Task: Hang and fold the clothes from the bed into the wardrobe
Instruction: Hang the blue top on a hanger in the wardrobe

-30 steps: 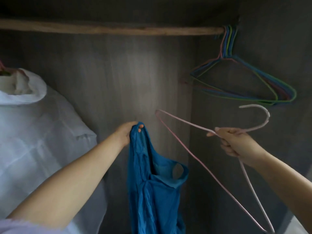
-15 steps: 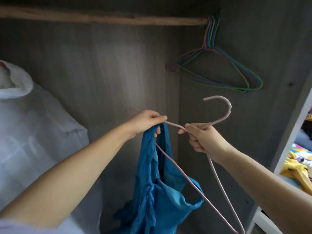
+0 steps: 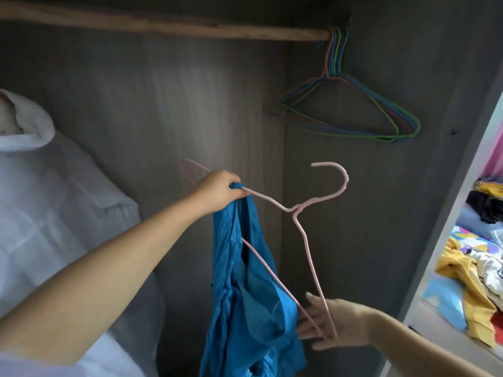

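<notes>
Your left hand (image 3: 217,192) holds the garment (image 3: 245,289) and one arm of the hanger (image 3: 299,213) mid-wardrobe, your right hand (image 3: 330,326) below at its lower corner, spare hangers (image 3: 353,110) on the rail (image 3: 163,24) upper right, a covered bundle (image 3: 54,213) left.

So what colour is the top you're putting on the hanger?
Blue: the crumpled sleeveless fabric top shows clearly in the head view.
</notes>
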Tool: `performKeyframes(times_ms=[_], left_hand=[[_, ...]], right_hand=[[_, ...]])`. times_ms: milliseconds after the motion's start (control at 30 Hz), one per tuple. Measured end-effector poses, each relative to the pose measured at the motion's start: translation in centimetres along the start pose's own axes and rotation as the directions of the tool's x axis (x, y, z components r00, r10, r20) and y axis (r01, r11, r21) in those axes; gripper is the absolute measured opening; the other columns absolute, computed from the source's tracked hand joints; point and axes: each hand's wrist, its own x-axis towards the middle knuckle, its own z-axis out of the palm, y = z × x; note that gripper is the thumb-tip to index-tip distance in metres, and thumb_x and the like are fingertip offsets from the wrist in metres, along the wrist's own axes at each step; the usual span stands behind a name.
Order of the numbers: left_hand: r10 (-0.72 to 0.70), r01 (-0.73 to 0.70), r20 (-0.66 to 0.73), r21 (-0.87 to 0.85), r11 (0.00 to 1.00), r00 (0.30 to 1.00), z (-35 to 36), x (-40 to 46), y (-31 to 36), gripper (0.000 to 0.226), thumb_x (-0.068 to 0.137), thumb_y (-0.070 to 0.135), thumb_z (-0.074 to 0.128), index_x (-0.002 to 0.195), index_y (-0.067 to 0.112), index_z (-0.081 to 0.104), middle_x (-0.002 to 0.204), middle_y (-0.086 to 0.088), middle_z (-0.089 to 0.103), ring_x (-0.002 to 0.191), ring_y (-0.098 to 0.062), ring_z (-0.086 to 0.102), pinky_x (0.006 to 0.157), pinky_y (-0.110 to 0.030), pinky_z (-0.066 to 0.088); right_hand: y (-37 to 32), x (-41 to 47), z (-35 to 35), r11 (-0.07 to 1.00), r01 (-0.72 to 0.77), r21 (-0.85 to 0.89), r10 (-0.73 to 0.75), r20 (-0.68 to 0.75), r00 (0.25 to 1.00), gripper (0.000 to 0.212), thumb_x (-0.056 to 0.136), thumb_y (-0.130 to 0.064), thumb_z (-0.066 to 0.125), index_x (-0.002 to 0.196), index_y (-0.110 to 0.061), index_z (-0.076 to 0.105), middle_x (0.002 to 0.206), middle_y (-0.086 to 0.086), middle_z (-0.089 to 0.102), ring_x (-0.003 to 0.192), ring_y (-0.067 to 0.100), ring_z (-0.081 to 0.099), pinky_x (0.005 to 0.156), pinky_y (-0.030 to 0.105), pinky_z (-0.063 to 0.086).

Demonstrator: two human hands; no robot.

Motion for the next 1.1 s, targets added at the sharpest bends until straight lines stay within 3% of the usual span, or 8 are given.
performKeyframes(times_ms=[233, 433, 533, 633, 733, 833, 967, 1100], left_hand=[[-0.078, 0.078, 0.007, -0.007, 0.997, 0.997, 0.1, 0.1, -1.4, 0.037, 0.087, 0.043, 0.064, 0.062, 0.018, 0.054, 0.054, 0.002, 0.047, 0.051, -0.016, 0.043, 0.05, -0.029, 0.027], [-0.055, 0.062, -0.08, 0.084, 0.995, 0.995, 0.3, -0.3, -3.7, 0.035, 0.095, 0.042, 0.05, 0.072, 0.016, 0.054, 0.06, -0.002, 0.048, 0.057, -0.022, 0.048, 0.053, -0.033, 0.031], [-0.017, 0.094, -0.166, 0.467, 0.879, 0.986, 0.3, -0.9, -5.1, 0.028, 0.098, 0.042, 0.043, 0.083, 0.024, 0.059, 0.077, 0.003, 0.053, 0.068, -0.022, 0.053, 0.05, -0.029, 0.029], [0.121, -0.041, -0.1, 0.58, 0.814, 0.988, 0.4, -1.4, -6.9, 0.021, 0.095, 0.032, 0.047, 0.082, 0.025, 0.061, 0.095, -0.001, 0.05, 0.076, -0.019, 0.048, 0.056, -0.03, 0.036], [0.231, -0.228, 0.041, 0.387, 0.893, 0.972, 1.1, -1.7, -8.3, 0.028, 0.096, 0.033, 0.049, 0.084, 0.014, 0.066, 0.092, -0.004, 0.057, 0.087, -0.021, 0.053, 0.078, -0.037, 0.043], [0.137, -0.129, 0.114, -0.072, 0.989, 0.984, 1.7, -2.7, -7.8, 0.033, 0.087, 0.038, 0.063, 0.065, 0.018, 0.05, 0.058, 0.009, 0.045, 0.056, -0.009, 0.038, 0.056, -0.029, 0.032], [0.28, -0.258, 0.177, -0.136, 0.956, 0.944, 2.4, -3.7, -5.2, 0.018, 0.082, 0.047, 0.065, 0.087, 0.03, 0.063, 0.073, 0.016, 0.06, 0.067, -0.004, 0.054, 0.063, -0.019, 0.041], [0.434, -0.381, 0.226, -0.242, 0.892, 0.872, 3.2, -4.2, -2.7, 0.025, 0.087, 0.049, 0.061, 0.083, 0.026, 0.07, 0.079, 0.017, 0.066, 0.075, 0.0, 0.061, 0.067, -0.016, 0.043]], right_hand=[[-1.1, 0.3, 4.1, 0.949, 0.208, 0.237, -0.271, 0.278, 0.921, 0.032, 0.071, -0.036, 0.082, 0.084, -0.012, 0.065, 0.077, 0.004, 0.055, 0.073, 0.016, 0.056, 0.085, 0.039, 0.052], [-2.5, -0.3, 3.0, 0.873, 0.32, 0.369, -0.393, 0.141, 0.909, 0.037, 0.089, -0.004, 0.053, 0.124, 0.004, 0.059, 0.124, 0.023, 0.06, 0.115, 0.033, 0.058, 0.101, 0.043, 0.046], [-2.8, -0.8, 1.7, 0.816, 0.282, 0.505, -0.417, 0.175, 0.892, 0.024, 0.065, -0.008, 0.073, 0.085, 0.003, 0.068, 0.065, 0.01, 0.055, 0.059, 0.019, 0.056, 0.067, 0.029, 0.052], [-3.1, -1.9, 0.0, 0.777, 0.267, 0.569, -0.437, 0.184, 0.88, 0.037, 0.058, -0.006, 0.079, 0.092, 0.004, 0.069, 0.05, -0.002, 0.033, 0.045, 0.009, 0.034, 0.052, 0.021, 0.039], [-3.9, -3.1, -2.3, 0.798, 0.283, 0.533, -0.391, 0.098, 0.915, 0.036, 0.061, 0.003, 0.07, 0.097, 0.007, 0.069, 0.046, 0.0, 0.037, 0.038, 0.01, 0.04, 0.04, 0.021, 0.042], [-5.1, -4.0, -4.3, 0.828, 0.311, 0.466, -0.317, -0.068, 0.946, 0.021, 0.062, -0.005, 0.064, 0.08, 0.005, 0.068, 0.046, 0.004, 0.043, 0.035, 0.012, 0.043, 0.039, 0.02, 0.04], [-6.7, -4.7, -5.2, 0.859, 0.275, 0.431, -0.228, -0.159, 0.961, 0.025, 0.072, -0.01, 0.049, 0.053, -0.002, 0.063, 0.046, 0.004, 0.043, 0.032, 0.009, 0.036, 0.033, 0.017, 0.035], [-7.6, -4.3, -4.8, 0.863, 0.259, 0.433, -0.133, -0.301, 0.944, 0.023, 0.076, -0.009, 0.051, 0.054, -0.003, 0.052, 0.044, 0.007, 0.045, 0.027, 0.011, 0.036, 0.031, 0.017, 0.037]])
